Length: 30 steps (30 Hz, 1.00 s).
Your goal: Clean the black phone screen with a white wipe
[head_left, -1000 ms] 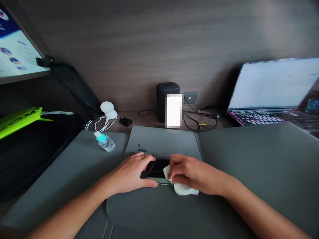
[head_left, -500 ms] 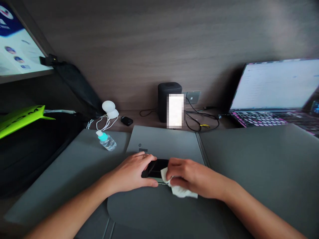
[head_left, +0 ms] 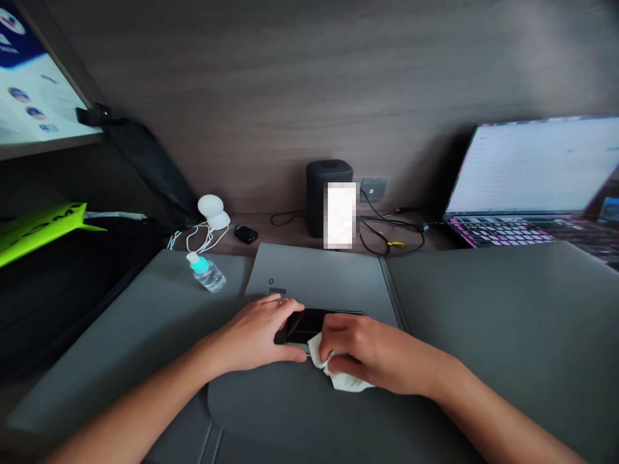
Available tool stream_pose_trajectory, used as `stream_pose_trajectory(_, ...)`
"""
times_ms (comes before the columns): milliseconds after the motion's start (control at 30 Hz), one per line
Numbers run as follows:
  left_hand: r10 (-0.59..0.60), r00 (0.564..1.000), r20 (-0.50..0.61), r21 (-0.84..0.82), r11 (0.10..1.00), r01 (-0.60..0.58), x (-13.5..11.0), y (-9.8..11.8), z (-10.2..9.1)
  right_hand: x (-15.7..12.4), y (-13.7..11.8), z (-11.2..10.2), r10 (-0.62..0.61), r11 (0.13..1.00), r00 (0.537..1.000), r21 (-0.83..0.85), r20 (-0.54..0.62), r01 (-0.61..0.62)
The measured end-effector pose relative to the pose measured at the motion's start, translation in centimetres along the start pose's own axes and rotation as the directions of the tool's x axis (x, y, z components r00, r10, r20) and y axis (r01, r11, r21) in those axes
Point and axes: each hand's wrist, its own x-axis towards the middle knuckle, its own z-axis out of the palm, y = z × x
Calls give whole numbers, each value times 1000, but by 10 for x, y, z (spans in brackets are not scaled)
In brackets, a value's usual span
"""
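A smartphone [head_left: 305, 325] with a dark, glossy screen lies sideways in front of me. My left hand [head_left: 264, 332] is closed on its left end, thumb along the near edge and fingers at the far edge. Bunched in the fingers of my right hand [head_left: 355, 345] is a white tissue [head_left: 345, 381], pressed to the near part of the screen. This hand hides most of the phone's right half. Beyond the phone lies a flat grey panel [head_left: 324, 274], partly covered by my hands.
A small clear spray bottle [head_left: 209, 274] with a turquoise collar lies on the left. Behind are a white device with cords [head_left: 211, 209], a small black object [head_left: 245, 234], a black speaker [head_left: 316, 200] and loose cables [head_left: 406, 225]. An open laptop [head_left: 527, 174] stands at the right.
My right hand has shifted slightly towards me with the tissue, so more of the phone's far edge shows. My left hand has stayed in place on the phone.
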Motion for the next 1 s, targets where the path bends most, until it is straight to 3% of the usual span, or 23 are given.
stream_pose_trajectory(133, -8, 1000, 6, 3, 1000, 8, -1, 0, 0, -1, 2, 0, 63, 998, 996, -15, -65, -64)
stream_pose_trajectory(300, 3, 1000, -3, -3, 1000, -3, -2, -1, 1, -1, 3, 3, -13, 1000, 999, 12, -29, 13)
stream_pose_trajectory(433, -1, 1000, -2, 3, 1000, 1, -2, 0, 1, 1, 4, 4, 46, 999, 993, -23, -104, -49)
stream_pose_trajectory(567, -4, 1000, -2, -10, 1000, 4, -1, 0, 0, 3, 4, 4, -41, 999, 999, -2, -33, 41)
stream_pose_trajectory(700, -11, 1000, -1, -9, 1000, 11, -1, 0, 1, 3, 5, 3, 57, 997, 990, -40, -129, -63)
stream_pose_trajectory(833, -4, 1000, -4, -2, 1000, 4, -1, 0, 1, 4, 5, 4, -31, 1000, 998, -9, -47, 30)
stream_pose_trajectory(1000, -17, 1000, 1, -4, 1000, 17, -1, 1, 0, 5, 5, 7, 57, 991, 988, -110, -147, -73)
